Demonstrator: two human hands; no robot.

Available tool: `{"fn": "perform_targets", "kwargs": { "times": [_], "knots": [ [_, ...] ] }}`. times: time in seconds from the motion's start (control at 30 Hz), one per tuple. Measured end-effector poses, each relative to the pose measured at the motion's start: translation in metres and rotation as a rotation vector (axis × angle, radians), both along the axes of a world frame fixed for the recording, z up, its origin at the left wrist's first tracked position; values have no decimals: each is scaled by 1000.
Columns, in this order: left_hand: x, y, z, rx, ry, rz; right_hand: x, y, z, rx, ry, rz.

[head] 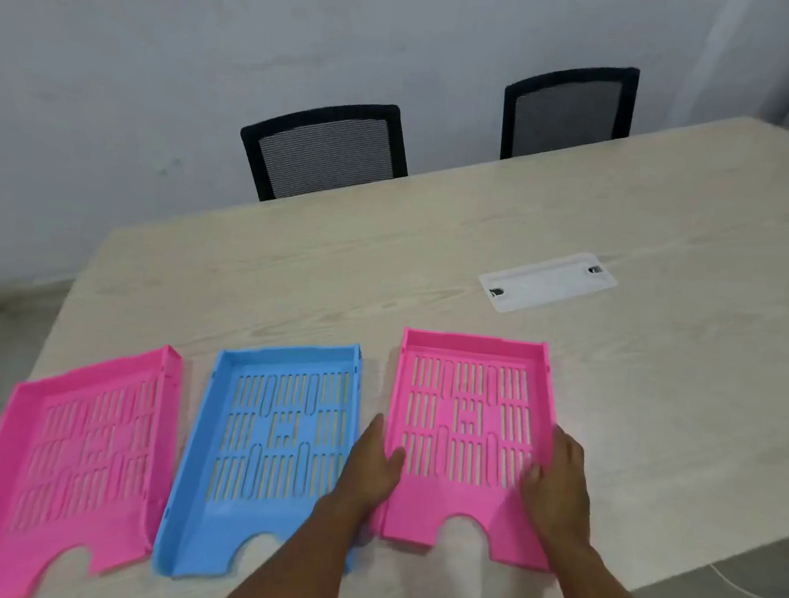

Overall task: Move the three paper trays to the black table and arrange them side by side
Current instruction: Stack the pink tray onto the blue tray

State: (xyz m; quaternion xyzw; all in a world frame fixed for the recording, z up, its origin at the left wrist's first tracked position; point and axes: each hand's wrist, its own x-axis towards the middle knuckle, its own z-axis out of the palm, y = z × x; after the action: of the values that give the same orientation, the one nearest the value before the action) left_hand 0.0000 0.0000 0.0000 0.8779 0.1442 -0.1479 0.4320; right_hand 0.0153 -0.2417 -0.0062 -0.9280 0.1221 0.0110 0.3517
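Observation:
Three slotted plastic paper trays lie in a row on a pale wood-grain table (434,254). A pink tray (59,450) is at the left, a blue tray (276,431) in the middle, and a second pink tray (467,429) at the right. My left hand (370,468) grips the left wall of the right pink tray, thumb inside. On the tray's right wall sits my right hand (557,489), also with its thumb inside. That tray rests flat on the table. No black table is in view.
A white cable-port cover (547,281) is set into the tabletop behind the right tray. Two black mesh chairs (324,149) (569,111) stand at the far side against a grey wall. The table's right edge runs diagonally near my right forearm.

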Motion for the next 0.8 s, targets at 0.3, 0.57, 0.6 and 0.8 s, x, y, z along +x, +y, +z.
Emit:
{"fn": "perform_targets", "kwargs": {
  "times": [0.3, 0.57, 0.6, 0.8],
  "knots": [
    [-5, -19, -10, -91, 39, 246, 7, -10, -13, 119, 67, -159],
    [0, -10, 21, -122, -144, 225, 16, -8, 6, 141, -31, -177],
    [1, -6, 27, -130, -166, 231, 18, -4, 11, 146, -48, -180],
    [-4, 40, 42, -126, -249, 307, 22, 35, 38, 175, -119, -70]
  ]
}}
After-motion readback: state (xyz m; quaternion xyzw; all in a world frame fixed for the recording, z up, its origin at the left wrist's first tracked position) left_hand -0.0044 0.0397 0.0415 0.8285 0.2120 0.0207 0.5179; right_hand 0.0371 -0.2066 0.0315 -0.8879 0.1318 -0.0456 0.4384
